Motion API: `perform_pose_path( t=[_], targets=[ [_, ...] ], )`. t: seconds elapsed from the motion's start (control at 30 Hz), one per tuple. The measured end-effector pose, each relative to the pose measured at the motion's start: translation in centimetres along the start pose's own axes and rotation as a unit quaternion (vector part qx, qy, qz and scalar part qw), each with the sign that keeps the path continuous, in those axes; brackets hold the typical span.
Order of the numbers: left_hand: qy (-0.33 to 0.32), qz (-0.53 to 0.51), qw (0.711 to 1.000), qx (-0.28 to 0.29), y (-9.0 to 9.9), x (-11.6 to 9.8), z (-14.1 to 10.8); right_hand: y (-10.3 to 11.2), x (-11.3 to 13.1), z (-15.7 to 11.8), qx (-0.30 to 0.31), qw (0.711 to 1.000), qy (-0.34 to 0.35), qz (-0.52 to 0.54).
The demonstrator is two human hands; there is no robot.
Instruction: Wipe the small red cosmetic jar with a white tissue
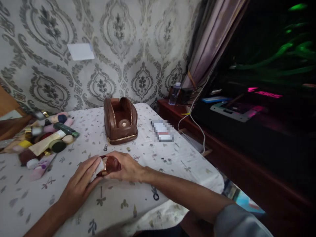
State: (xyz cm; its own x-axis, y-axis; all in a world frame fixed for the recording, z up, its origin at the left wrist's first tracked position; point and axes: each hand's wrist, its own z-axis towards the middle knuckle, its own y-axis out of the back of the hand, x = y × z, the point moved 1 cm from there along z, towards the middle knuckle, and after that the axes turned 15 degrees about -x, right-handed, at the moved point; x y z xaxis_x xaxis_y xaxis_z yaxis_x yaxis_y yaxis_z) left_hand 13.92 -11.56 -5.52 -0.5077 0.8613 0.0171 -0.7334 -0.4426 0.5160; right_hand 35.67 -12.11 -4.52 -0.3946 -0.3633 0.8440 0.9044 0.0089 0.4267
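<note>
1. Many cosmetic items (48, 143) are lying heaped at the far left of the patterned tablecloth (81, 135), a green tube (66, 129) and a dark round jar (58, 145) among them.
2. Above, a white rectangle (81, 51) is showing against the patterned wall (106, 19).
3. Near the front edge, the left hand (85, 174) is closing its fingers on a white tissue (98, 171) and pressing it against one end of a glossy reddish-brown container (113, 164).
4. That container is lying sideways between both hands; whether it is touching the cloth, I cannot tell.
5. Just behind, a brown bag (119, 131) is standing upright, its zipped top gaping.
6. From the other side, the right hand (130, 168) is gripping the container, thumb and fingers curling around it.
7. Farther right, a pixelated flat object (162, 131) is lying on the cloth, apart from the bag.
8. Beyond the table, a clear bottle (174, 93) is standing on dark red furniture (164, 110), a white cable (197, 126) is hanging down, and pink lettering (269, 94) is glowing.
</note>
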Motion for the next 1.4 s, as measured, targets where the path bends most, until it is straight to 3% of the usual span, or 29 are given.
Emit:
perform_pose_path(
  t=[0.13,0.33,0.5,0.67,0.83,1.0,1.1,1.23,1.4],
  targets=[
    [-0.014,-0.023,1.000,-0.010,0.4,-0.2,0.2,0.2,0.1,-0.1,-0.017,0.999,-0.043,-0.017],
    [0.002,-0.014,0.998,0.057,-0.5,0.2,0.0,0.2,-0.3,0.0,0.006,0.999,-0.024,0.022],
    [0.062,-0.039,0.995,0.068,-1.8,1.5,-0.4,0.5,-0.6,0.3,0.034,0.999,0.005,0.018],
    [0.141,-0.111,0.980,0.084,-1.5,2.6,-0.3,0.2,-1.6,0.7,0.054,0.998,0.034,0.007],
    [0.166,-0.171,0.970,0.039,-1.6,3.4,-0.2,-0.5,-2.2,1.4,-0.023,0.998,0.032,0.049],
    [0.144,-0.167,0.975,-0.016,-1.8,3.2,-0.3,-0.8,-1.4,1.3,-0.025,0.994,-0.050,0.091],
    [0.111,-0.151,0.982,-0.032,-1.6,2.9,-0.2,-0.9,-1.4,1.3,-0.032,0.993,-0.049,0.106],
    [0.095,-0.149,0.984,0.000,-1.4,2.7,-0.1,-1.0,-2.0,1.3,-0.030,0.994,-0.028,0.099],
    [0.125,-0.186,0.971,0.088,-0.9,2.7,0.2,-0.8,-2.7,1.1,-0.014,0.992,-0.041,0.120]
  ],
)
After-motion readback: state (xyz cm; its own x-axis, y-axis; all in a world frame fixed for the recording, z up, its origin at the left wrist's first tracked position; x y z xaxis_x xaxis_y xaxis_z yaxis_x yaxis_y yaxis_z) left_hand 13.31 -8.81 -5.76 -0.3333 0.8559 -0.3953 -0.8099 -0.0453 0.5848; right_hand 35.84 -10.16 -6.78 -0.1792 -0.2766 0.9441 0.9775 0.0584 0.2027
